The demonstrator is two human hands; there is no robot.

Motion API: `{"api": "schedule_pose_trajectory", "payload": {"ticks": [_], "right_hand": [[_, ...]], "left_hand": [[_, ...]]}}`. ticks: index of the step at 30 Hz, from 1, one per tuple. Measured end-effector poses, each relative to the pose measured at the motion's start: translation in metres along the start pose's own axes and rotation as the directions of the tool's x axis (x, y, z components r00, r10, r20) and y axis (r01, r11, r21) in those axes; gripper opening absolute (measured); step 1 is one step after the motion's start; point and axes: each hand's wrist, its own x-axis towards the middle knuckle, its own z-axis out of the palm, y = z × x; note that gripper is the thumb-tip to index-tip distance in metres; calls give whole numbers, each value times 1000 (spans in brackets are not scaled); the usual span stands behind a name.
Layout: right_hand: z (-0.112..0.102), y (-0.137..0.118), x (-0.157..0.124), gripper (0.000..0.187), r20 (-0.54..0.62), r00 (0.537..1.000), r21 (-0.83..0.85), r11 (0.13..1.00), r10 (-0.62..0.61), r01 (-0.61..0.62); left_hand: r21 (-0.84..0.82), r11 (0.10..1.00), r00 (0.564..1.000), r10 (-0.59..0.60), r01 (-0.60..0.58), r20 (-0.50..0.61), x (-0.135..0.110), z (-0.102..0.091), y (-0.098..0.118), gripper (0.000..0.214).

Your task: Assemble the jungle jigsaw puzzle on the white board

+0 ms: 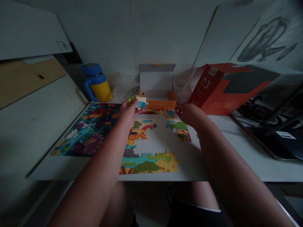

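Note:
My left hand [127, 113] is closed around a few puzzle pieces [141, 103], raised above the far side of the board. My right hand [188, 113] has its fingers pinched together at a blue puzzle piece [170, 114] at the far right of the layout. Its fingertips are small and dark, but they appear to grip that piece's edge. Below lies a partly joined animal jigsaw puzzle [145, 163], with a bare middle. A separate joined section with a green tree [180, 126] runs down the right side. My left forearm hides part of the puzzle's left side.
A dark picture sheet [88, 129] lies at left. Behind stand a blue and yellow jug [98, 83], clear plastic bags [125, 85], an open orange-edged box [157, 82] and a large red box [213, 91]. A black appliance [272, 126] sits at right.

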Motion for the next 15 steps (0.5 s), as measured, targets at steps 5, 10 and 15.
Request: {"api": "schedule_pose_trajectory", "payload": {"ticks": [5, 10, 15], "right_hand": [[10, -14, 0, 32, -30, 999, -44, 999, 25, -26], [10, -27, 2, 29, -181, 979, 178, 982, 93, -61], [17, -55, 3, 37, -106, 991, 673, 740, 84, 9]], "left_hand": [[4, 1000, 1000, -4, 4, 2, 0, 0, 0, 26], [11, 1000, 999, -21, 20, 29, 2, -2, -3, 31], [45, 997, 981, -77, 70, 178, -8, 3, -10, 35]]}}
